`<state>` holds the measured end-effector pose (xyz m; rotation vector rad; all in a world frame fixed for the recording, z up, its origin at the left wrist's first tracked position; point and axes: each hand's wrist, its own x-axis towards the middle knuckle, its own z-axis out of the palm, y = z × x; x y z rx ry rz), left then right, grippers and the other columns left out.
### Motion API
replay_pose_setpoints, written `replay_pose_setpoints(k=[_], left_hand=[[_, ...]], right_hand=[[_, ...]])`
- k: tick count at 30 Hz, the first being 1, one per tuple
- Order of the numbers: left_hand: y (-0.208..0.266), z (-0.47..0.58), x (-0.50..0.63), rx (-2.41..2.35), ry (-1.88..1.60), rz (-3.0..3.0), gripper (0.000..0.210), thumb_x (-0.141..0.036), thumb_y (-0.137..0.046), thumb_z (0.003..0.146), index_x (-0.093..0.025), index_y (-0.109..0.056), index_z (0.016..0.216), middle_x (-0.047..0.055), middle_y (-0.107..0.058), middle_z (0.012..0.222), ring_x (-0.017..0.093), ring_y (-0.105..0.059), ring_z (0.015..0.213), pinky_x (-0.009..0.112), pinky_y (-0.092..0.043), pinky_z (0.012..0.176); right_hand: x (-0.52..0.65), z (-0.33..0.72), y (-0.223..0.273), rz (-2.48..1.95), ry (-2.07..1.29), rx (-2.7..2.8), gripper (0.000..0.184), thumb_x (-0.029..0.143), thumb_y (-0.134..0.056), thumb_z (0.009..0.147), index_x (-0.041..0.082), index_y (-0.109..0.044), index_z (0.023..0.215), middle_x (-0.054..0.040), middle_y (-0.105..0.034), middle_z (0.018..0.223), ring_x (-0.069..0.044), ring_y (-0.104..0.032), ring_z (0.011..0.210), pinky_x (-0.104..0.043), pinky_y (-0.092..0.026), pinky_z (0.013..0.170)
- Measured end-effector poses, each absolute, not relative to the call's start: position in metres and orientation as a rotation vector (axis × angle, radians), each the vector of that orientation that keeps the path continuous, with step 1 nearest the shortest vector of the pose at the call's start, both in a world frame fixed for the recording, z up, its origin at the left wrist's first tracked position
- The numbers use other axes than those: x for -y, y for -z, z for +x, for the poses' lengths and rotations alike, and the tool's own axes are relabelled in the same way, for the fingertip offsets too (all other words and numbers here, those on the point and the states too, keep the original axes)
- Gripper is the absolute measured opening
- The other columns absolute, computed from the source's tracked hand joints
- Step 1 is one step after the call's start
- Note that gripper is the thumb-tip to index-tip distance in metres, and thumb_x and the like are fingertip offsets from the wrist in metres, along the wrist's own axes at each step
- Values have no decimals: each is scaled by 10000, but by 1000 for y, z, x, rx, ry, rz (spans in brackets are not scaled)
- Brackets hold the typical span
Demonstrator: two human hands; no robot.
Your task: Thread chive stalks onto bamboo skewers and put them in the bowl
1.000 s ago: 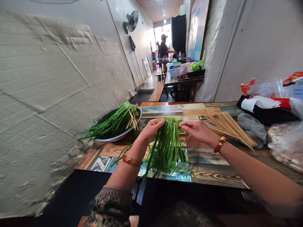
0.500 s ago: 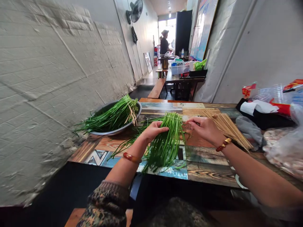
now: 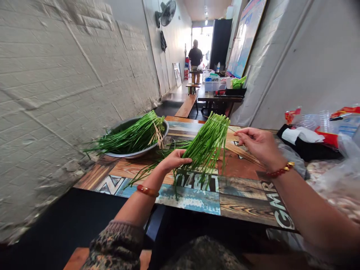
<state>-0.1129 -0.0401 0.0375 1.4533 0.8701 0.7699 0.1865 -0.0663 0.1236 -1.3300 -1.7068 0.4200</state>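
A bunch of garlic chives [image 3: 206, 138] is lined up side by side on a thin skewer [image 3: 232, 130], raised above the patterned table. My right hand [image 3: 257, 144] pinches the skewer's end at the right of the bunch. Lower on the left, my left hand [image 3: 176, 159] is closed on the chives, thumb on top. Loose chives [image 3: 149, 168] lie on the table behind my left wrist. A metal basin [image 3: 135, 154] at the left holds more chives [image 3: 126, 137] with skewer ends sticking out. Bare bamboo skewers [image 3: 244, 154] lie partly hidden behind my right hand.
Plastic bags [image 3: 334, 183] and a black-and-white cloth bundle [image 3: 306, 138] crowd the table's right side. A white brick wall [image 3: 56, 93] runs along the left. Farther back are a bench [image 3: 187, 105], a table with a plastic box [image 3: 215, 85], and a person [image 3: 195, 56].
The skewered chives have risen and tilted, their cut ends now higher. My right hand has moved right and slightly up; my left hand has slid lower along the bunch. The person behind has turned.
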Motion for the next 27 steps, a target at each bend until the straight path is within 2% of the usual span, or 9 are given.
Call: replay_pose_setpoints(k=[2,6,10,14,17,19,21,27], left_hand=[[-36,-119,41,-916,-791,1521,429,-307,-785,616,-103,-688,980,88,-701,957,176,-620,858,284,-452,793],[-51,-127,44,-1177,-1050,1602,689,-319,-769,642,-178,-537,1275,138,-581,1265,256,-539,1135,379,-396,944],[-82,-115,52,-1124,-1241,1672,641,-327,-728,697,-202,-522,1291,133,-507,1356,265,-489,1213,403,-346,1013],[-109,-94,54,-939,-1298,1717,629,-287,-754,668,-208,-554,1260,114,-513,1351,259,-453,1248,385,-335,1035],[-118,-86,54,-817,-1258,1699,591,-261,-784,627,-175,-607,1185,103,-606,1213,238,-540,1118,324,-419,930],[-120,-88,58,-791,-1149,1631,456,-284,-772,646,-124,-657,1057,89,-673,999,197,-606,899,286,-465,770],[-119,-94,65,-803,-1074,1545,358,-313,-750,675,-101,-672,953,57,-674,838,144,-593,724,248,-451,651],[-113,-125,87,-835,-1051,1357,323,-314,-768,652,-118,-678,892,27,-675,782,109,-580,634,220,-440,614]], right_hand=[[67,191,-127,-1302,-462,1679,383,496,-518,837,161,-686,913,-17,-594,635,-91,-407,458,-226,-267,416],[70,193,-131,-1311,-509,1734,384,498,-509,844,160,-678,911,-6,-575,624,-82,-398,458,-216,-278,416],[76,184,-132,-1309,-583,1810,390,501,-519,842,157,-685,917,-10,-577,626,-88,-430,478,-214,-319,432],[85,170,-137,-1241,-773,1775,387,512,-544,826,164,-681,925,0,-570,622,-84,-444,486,-207,-340,437],[89,160,-145,-1215,-848,1748,384,517,-561,811,168,-678,921,8,-561,610,-72,-419,462,-202,-329,420],[91,154,-149,-1202,-876,1754,384,518,-564,804,168,-679,914,7,-563,618,-65,-417,453,-200,-333,414],[92,149,-149,-1196,-920,1771,384,513,-558,806,170,-678,931,6,-566,633,-61,-432,453,-197,-344,411],[95,131,-134,-1170,-1214,1892,410,480,-542,818,160,-630,1059,2,-572,671,-83,-528,500,-197,-394,417]])
